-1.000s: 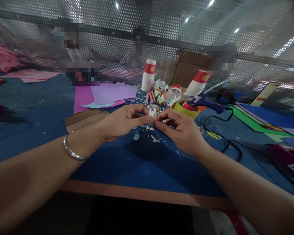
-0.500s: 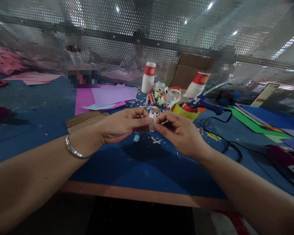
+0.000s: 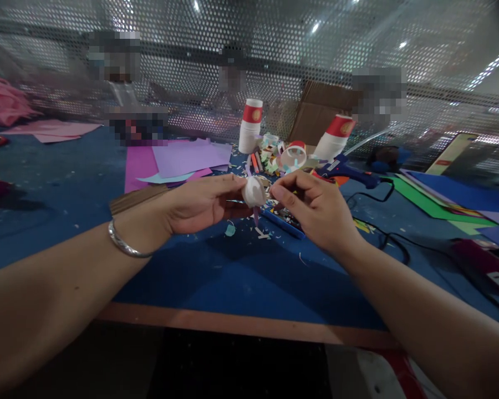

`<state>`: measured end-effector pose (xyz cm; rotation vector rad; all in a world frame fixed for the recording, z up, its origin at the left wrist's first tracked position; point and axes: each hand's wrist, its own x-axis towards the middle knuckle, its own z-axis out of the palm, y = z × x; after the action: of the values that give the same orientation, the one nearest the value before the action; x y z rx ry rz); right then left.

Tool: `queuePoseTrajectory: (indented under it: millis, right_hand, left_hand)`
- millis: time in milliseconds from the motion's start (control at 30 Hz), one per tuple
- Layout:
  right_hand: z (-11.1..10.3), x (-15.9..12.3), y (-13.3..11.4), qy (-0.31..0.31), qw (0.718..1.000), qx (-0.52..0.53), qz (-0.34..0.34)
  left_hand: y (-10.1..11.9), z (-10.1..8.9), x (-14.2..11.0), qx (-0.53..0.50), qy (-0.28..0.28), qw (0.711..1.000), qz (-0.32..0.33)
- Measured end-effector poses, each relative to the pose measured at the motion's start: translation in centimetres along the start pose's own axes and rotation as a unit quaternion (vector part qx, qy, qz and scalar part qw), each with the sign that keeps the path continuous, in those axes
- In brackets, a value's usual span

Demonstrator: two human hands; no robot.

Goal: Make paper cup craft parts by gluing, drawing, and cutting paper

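My left hand [image 3: 208, 204] pinches a small white roll [image 3: 254, 192] above the desk [image 3: 249, 288], nearer me than the upright cup stack [image 3: 251, 126], and if its grip loosens while my narrowly pinched right hand [image 3: 316, 208] works beside it, the roll could unwind.

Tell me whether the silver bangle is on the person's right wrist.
No, the silver bangle circles the wrist of the left hand, while the wrist of the right hand is bare.
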<state>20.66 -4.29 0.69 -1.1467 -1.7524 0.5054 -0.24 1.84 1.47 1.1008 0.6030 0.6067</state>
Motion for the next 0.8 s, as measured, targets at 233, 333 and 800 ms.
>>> queuePoseTrajectory:
  millis: [233, 333, 800]
  right_hand:
    - [0.6, 0.0, 0.6, -0.094, 0.987, 0.100, 0.089]
    - [1.1, -0.3, 0.1, -0.120, 0.971, 0.161, 0.130]
    - [1.0, -0.5, -0.6, -0.107, 0.981, 0.125, 0.101]
  left_hand:
    - [0.3, -0.3, 0.3, -0.037, 0.012, 0.997, 0.062]
    - [0.2, -0.3, 0.3, -0.056, 0.000, 0.995, 0.081]
    - [0.1, 1.3, -0.4, -0.017, 0.084, 0.992, 0.093]
